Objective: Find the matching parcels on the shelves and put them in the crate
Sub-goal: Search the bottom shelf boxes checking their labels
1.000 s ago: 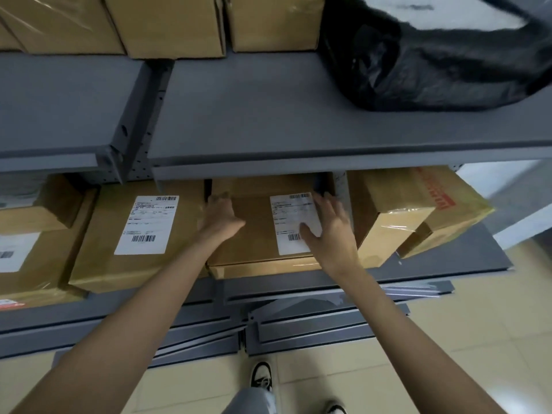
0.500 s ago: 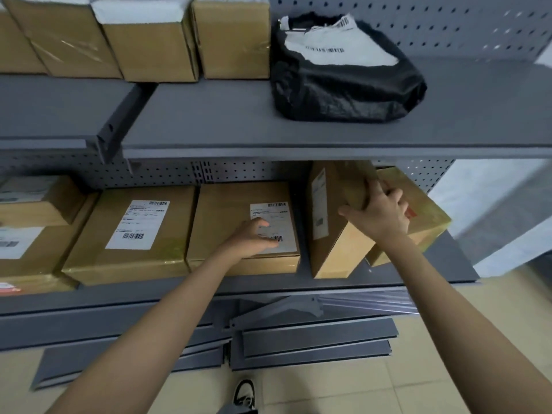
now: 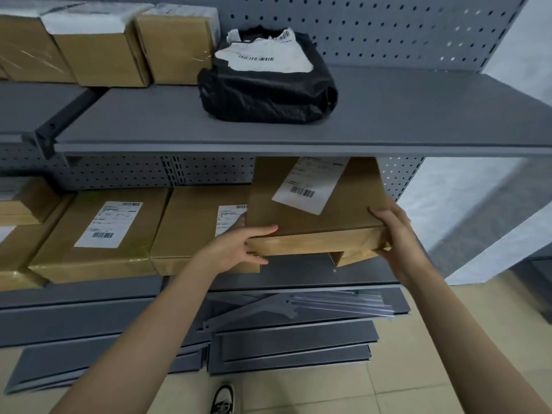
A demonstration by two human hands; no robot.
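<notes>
- While both hands clamp it, the parcel [image 3: 316,210] hangs clear of the lower shelf [image 3: 298,273].
- Left hand [image 3: 239,249] at nine o'clock, right hand [image 3: 394,234] at three; long axis spans them.
- Crate unseen.

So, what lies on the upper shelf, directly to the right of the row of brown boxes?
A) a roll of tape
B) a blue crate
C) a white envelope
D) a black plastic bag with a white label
D: a black plastic bag with a white barcode label on top lies on the upper shelf, just right of the brown boxes.
</notes>
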